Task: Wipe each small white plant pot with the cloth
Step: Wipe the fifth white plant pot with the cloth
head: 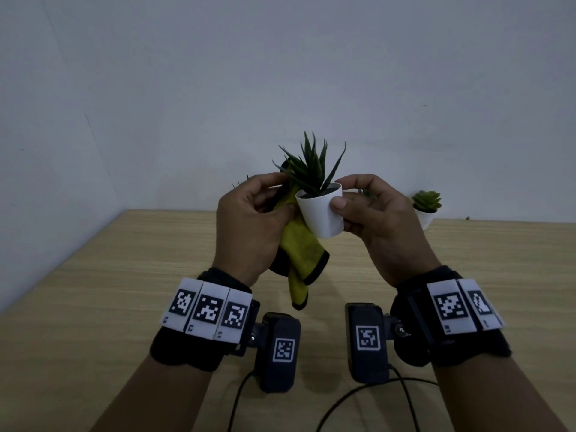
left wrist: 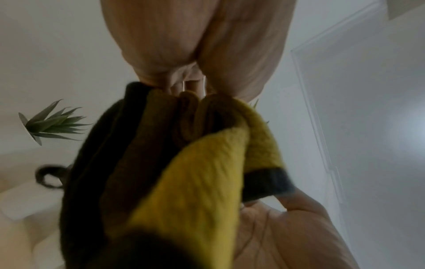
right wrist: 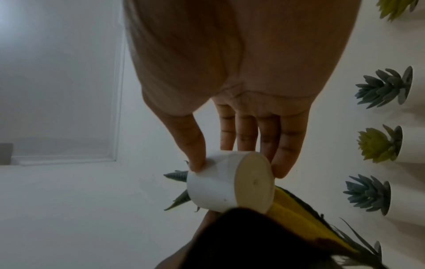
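Observation:
My right hand (head: 358, 207) holds a small white pot (head: 321, 213) with a spiky green plant (head: 311, 166) in the air above the table, thumb on its side and fingers behind. In the right wrist view the pot (right wrist: 214, 187) shows its round base, pinched between thumb and fingers. My left hand (head: 249, 219) grips a yellow cloth (head: 300, 254) with dark edging, bunched against the pot's left side. The left wrist view is filled by the cloth (left wrist: 195, 182) hanging from my fingers.
A light wooden table (head: 124, 275) runs to a white wall. Another white pot with a pale green succulent (head: 426, 207) stands at the back right. The right wrist view shows several more potted succulents (right wrist: 381, 145) in a row. Cables (head: 358, 397) trail near the front edge.

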### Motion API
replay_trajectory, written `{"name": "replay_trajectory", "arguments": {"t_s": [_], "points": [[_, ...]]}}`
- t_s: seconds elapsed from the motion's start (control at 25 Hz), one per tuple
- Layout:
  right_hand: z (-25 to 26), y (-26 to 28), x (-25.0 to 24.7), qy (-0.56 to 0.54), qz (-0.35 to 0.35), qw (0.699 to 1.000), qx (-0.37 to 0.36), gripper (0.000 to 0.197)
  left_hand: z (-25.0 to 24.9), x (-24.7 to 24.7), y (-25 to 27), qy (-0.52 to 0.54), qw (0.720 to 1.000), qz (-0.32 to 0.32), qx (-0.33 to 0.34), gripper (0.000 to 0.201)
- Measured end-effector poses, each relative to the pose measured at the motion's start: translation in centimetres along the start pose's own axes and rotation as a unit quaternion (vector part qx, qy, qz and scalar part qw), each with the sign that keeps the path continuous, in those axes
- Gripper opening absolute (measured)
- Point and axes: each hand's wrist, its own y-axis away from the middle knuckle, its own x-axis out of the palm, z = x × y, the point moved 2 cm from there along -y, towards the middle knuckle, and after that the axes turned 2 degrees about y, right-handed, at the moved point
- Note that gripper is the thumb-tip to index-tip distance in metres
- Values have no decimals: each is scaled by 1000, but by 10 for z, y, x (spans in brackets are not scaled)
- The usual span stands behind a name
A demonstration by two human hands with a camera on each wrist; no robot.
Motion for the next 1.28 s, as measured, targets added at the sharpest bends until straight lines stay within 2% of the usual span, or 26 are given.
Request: {"name": "replay_trajectory", "arguments": {"t_s": [0.2, 0.28, 0.36, 0.48, 0.64, 0.8, 1.0, 1.16, 1.28], "points": [[0, -1, -1, 4, -26, 1000, -12, 51, 1, -2, -1, 66, 997, 33, -27, 42], [-1, -2, -1, 21, -18, 999, -15, 53, 3, -1, 0, 92, 995, 28, -37, 42], [0, -1, 0, 26, 9, 1000, -13, 52, 5, -1, -1, 128, 989, 25, -67, 42], [4, 0, 0, 8, 20, 1000, -15, 43, 7, -2, -2, 197, 972, 65, -107, 52], [3, -2, -6, 20, -47, 998, -39, 49, 4, -1, -2, 208, 973, 69, -73, 61], [-6, -3, -5, 43, -94, 993, -52, 50, 4, 4, 0, 172, 983, 53, -38, 58], [-3, -3, -7, -25, -51, 998, -26, 30, 4, 0, -3, 185, 982, 20, -41, 54], [-8, -3, -7, -52, -3, 999, 8, 45, 4, -2, -3, 200, 978, 23, -61, 50], [-10, -3, -6, -36, 39, 998, 20, 38, 4, -3, -4, 197, 978, 30, -60, 47]]}}
